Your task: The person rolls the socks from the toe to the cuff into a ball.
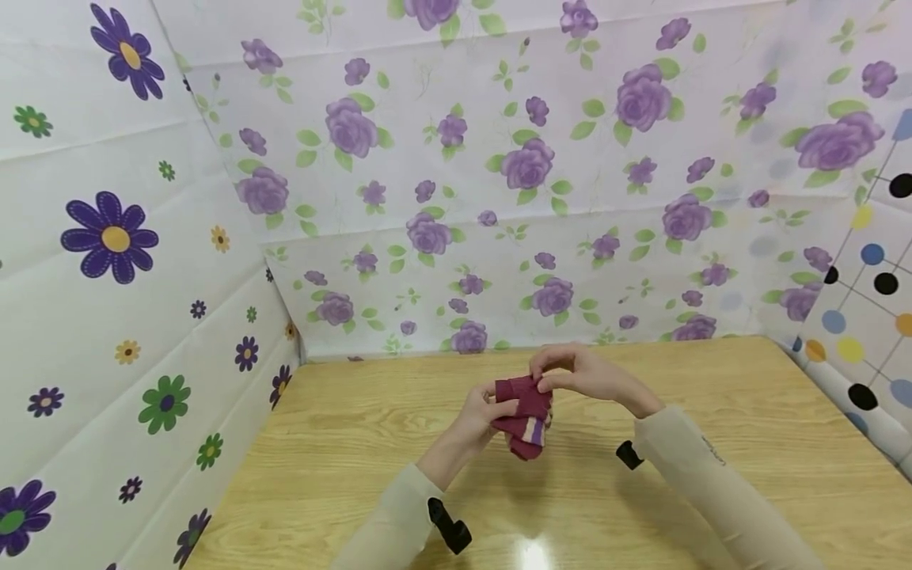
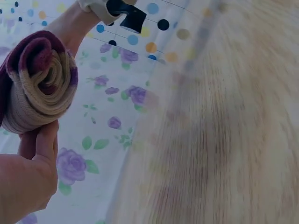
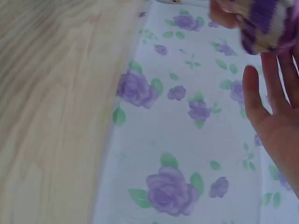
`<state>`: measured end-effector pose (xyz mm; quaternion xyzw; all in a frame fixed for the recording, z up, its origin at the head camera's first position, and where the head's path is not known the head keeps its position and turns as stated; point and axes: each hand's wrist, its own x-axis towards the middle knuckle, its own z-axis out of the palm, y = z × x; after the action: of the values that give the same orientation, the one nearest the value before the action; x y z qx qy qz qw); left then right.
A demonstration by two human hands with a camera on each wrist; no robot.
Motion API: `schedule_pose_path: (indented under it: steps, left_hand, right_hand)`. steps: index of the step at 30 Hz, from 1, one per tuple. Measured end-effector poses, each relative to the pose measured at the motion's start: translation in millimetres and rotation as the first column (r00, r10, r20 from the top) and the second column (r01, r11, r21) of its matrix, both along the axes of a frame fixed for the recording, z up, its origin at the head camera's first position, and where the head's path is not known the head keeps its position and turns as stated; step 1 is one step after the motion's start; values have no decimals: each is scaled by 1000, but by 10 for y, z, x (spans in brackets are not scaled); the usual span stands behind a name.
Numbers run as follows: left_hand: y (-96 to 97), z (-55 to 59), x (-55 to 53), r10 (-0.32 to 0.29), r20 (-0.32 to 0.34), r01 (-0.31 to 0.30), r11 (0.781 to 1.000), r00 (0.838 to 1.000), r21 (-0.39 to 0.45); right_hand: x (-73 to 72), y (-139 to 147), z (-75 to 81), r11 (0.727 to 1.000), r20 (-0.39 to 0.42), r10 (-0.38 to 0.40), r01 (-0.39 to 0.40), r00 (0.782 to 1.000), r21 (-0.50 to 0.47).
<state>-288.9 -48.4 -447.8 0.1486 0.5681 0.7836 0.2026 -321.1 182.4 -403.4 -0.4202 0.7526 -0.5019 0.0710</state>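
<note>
A rolled-up bundle of knit socks, maroon with cream and purple stripes, is held up above the table. My left hand grips it from the left, thumb across its near face. At the top right edge of the bundle, the thumb and fingertips of my right hand pinch the maroon fabric. The left wrist view shows the spiral end of the rolled socks, with left fingers against its underside. In the right wrist view the striped socks are blurred and partly out of frame.
Below the hands lies a wooden table. A floral sheet hangs at its back edge. Another sheet with daisies covers the left side, and a dotted sheet the right. Black straps sit at the wrists.
</note>
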Motion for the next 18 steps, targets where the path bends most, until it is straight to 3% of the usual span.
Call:
schedule_pose_path:
  steps: [3, 7, 10, 13, 15, 16, 17, 18]
  left_hand:
    - [0, 35, 3, 35, 83, -41, 997, 996, 71]
    - [2, 115, -19, 112, 166, -139, 977, 980, 161]
    - [-4, 169, -62, 210, 207, -256, 938, 956, 233]
    - [11, 209, -120, 312, 260, -383, 874, 914, 299]
    - [36, 221, -153, 370, 300, -457, 834, 879, 310]
    - [52, 223, -166, 398, 317, -491, 816, 861, 306]
    - [71, 224, -179, 426, 331, -523, 796, 842, 305]
    - [92, 226, -191, 454, 342, -554, 775, 823, 304]
  right_hand:
    - [-17, 16, 3, 998, -58, -18, 14, 998, -65]
    - [-39, 20, -28, 995, -22, -58, 56, 998, -76]
    - [-16, -37, -79, 996, 23, -87, 87, 996, 15]
    - [83, -148, -159, 995, 14, -95, 94, 995, 40]
    - [180, -247, -215, 995, -110, -102, 103, 989, 8]
    - [225, -300, -242, 994, -204, -111, 112, 973, -10]
    - [259, -355, -264, 991, -310, -131, 126, 942, -38]
    - [280, -411, -283, 986, -416, -167, 154, 894, -66]
